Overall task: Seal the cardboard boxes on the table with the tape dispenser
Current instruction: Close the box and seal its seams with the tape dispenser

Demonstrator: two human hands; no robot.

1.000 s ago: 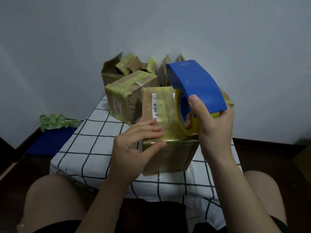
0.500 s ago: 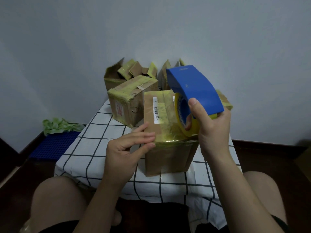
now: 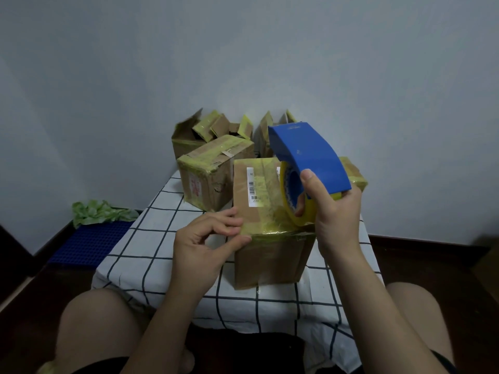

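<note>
Barely visible behind tape dispenser (image 3: 310, 155): rear box (image 3: 354, 172)

Near box (image 3: 270, 225) on table (image 3: 151, 238), tape dispenser (image 3: 307, 157) atop its right, other boxes (image 3: 208, 174) behind.

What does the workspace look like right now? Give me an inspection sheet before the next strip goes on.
Surface: table under a white checked cloth.
Job's things: front box, yellow tape over its top and near edge; dispenser, its tape roll on that box's top, right side; taped box behind left; open box at the back; another box partly hidden behind the dispenser.
Clutter: green crumpled thing on a blue mat, on the floor to the left.
Hands: left hand pinches the front box's near top edge; right hand grips the dispenser.
Cables: nothing seen.
Surroundings: plain wall, dark floor.
</note>
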